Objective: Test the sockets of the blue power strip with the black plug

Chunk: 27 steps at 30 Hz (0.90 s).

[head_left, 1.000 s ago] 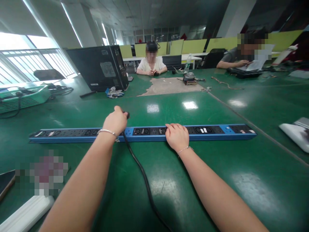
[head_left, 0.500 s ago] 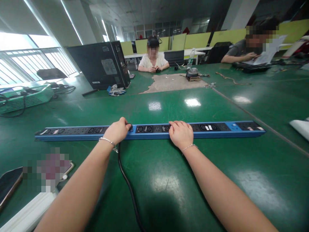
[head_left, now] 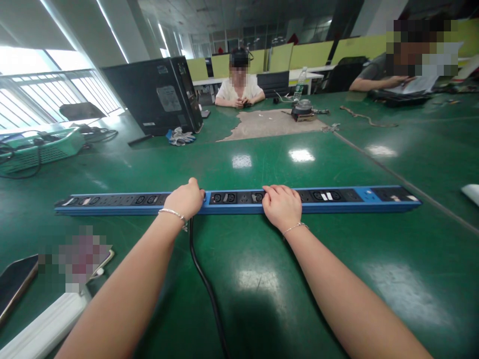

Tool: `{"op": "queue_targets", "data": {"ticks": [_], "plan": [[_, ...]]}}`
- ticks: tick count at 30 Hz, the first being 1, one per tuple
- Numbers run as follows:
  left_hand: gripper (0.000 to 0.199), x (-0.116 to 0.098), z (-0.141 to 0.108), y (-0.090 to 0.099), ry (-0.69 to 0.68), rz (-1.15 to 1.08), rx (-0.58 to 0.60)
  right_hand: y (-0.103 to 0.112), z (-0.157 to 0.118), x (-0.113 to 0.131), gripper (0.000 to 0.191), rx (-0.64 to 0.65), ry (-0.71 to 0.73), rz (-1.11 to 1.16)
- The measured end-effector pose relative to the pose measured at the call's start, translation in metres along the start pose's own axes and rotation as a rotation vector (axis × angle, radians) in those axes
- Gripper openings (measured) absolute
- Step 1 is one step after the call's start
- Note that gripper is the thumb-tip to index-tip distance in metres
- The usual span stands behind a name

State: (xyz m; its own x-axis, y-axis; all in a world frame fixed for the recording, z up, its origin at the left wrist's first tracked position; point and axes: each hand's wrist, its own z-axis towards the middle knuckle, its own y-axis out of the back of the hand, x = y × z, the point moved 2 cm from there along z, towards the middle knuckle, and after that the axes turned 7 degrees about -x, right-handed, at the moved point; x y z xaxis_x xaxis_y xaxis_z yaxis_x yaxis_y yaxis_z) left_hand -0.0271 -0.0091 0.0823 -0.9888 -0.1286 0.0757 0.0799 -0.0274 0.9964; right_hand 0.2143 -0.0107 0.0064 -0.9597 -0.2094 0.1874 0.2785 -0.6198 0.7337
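A long blue power strip point(head_left: 239, 209) with black sockets lies crosswise on the green table in front of me. My left hand point(head_left: 186, 199) is closed on a black plug point(head_left: 202, 193), mostly hidden by my fingers, at a socket left of the strip's middle. From beneath that hand a black power cord point(head_left: 205, 281) runs down toward me across the table. Right of the middle, my right hand point(head_left: 281, 205) grips the strip, its fingers over the far edge and covering some sockets.
A black computer case point(head_left: 149, 97) and work gloves point(head_left: 180, 136) stand back left, near a green basket point(head_left: 56, 149) of cables. Phones point(head_left: 17, 284) and a white bar point(head_left: 48, 324) lie front left. Two people sit across the table, near a bottle point(head_left: 300, 85).
My left hand has turned a little and shifted slightly right, hiding more of the plug. The cord has moved right with it. My right hand stays on the strip.
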Motion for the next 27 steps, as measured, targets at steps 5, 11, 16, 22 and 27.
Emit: {"op": "queue_targets", "data": {"ticks": [5,11,16,22,27], "plan": [[0.036,-0.002,0.000,-0.004,-0.037,0.017,0.022,0.000,0.000,0.000,0.033,0.013,-0.011,0.007],[0.034,-0.015,-0.008,-0.006,-0.092,0.104,0.009,0.001,0.001,0.001,0.033,0.017,-0.009,0.006],[0.033,-0.014,-0.016,-0.010,-0.123,0.117,-0.029,0.002,0.000,0.002,0.032,0.017,-0.006,-0.002],[0.036,-0.009,-0.009,-0.010,-0.124,0.113,0.012,0.002,0.001,0.001,0.032,0.020,-0.010,-0.002],[0.037,-0.009,-0.009,-0.009,-0.118,0.117,0.016,0.001,0.001,0.001,0.032,0.019,-0.010,0.003]]}}
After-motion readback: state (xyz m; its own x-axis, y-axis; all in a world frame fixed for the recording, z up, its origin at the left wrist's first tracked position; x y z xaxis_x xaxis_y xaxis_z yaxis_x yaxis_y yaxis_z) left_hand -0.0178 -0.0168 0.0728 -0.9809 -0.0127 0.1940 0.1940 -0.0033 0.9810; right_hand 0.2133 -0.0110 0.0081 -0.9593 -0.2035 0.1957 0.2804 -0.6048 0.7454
